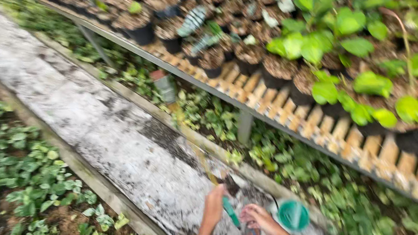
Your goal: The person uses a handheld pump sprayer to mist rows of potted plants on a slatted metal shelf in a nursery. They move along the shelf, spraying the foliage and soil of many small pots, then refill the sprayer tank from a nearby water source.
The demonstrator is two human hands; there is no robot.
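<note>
The left hand [214, 206] was closed around the top of a thin green tool [231, 212], which slanted down toward the right hand [256, 218]. The right hand's grip could not be told through the blur; its fingers curled just beside the tool's lower end. Just to the right of it sat a round green pot [293, 215]. Both hands hovered over a weathered concrete path [93, 122]; farther up and to the right ran a slatted wooden bench [320, 120] crowded with potted plants [359, 44]
</note>
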